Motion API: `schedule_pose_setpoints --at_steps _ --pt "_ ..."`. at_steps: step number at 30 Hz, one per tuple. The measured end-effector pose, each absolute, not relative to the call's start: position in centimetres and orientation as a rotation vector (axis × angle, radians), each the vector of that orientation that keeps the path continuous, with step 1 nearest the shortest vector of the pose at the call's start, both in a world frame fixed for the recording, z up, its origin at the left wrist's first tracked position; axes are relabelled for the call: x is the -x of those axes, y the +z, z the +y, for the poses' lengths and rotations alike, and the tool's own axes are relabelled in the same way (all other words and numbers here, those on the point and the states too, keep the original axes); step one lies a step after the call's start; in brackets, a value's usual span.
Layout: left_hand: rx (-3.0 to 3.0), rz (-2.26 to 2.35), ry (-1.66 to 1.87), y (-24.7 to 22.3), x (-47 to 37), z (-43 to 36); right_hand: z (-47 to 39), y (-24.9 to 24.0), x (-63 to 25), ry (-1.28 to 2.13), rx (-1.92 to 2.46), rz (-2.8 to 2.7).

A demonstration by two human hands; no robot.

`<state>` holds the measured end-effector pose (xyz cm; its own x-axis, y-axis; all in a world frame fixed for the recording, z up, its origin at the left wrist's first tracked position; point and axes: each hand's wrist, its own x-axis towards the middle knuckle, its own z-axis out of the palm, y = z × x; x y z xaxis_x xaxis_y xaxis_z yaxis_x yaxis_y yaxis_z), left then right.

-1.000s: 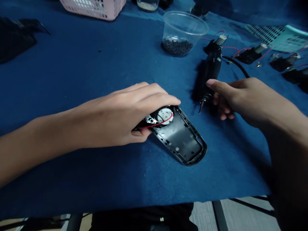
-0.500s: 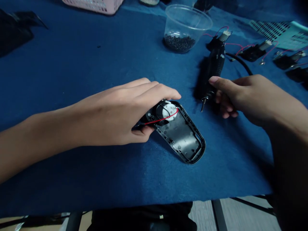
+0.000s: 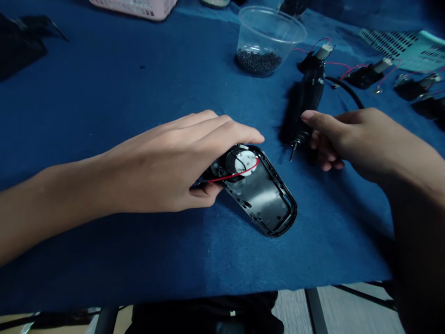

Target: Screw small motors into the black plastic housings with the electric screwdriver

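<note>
Black oblong open-faced plastic housing (image 3: 261, 197), head view: on or just above the blue cloth (image 3: 167, 260), my left hand (image 3: 181, 160) curled round its left end. Looks light, stiff, a bit slick; thin red wire (image 3: 232, 176) seems fragile, so best held by the rim (image 3: 294, 214). My right hand (image 3: 347, 137), partly closed, grips a black cylindrical electric screwdriver (image 3: 312, 93).

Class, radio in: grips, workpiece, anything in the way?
Left grip: holding black casing, inside exposed. Right grip: thumb against screwdriver, full hold unclear. Red wire over white disc; left grip hides casing partly.
</note>
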<state>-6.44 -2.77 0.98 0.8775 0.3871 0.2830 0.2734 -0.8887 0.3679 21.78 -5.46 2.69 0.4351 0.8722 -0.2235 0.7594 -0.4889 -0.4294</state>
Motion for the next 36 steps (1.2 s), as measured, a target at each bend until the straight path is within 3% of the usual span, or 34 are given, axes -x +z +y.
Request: schedule_pose_setpoints --at_steps 36 --pt "-2.540 0.424 0.562 0.88 6.47 -2.78 -5.30 2.34 -22.05 0.565 2.395 -1.449"
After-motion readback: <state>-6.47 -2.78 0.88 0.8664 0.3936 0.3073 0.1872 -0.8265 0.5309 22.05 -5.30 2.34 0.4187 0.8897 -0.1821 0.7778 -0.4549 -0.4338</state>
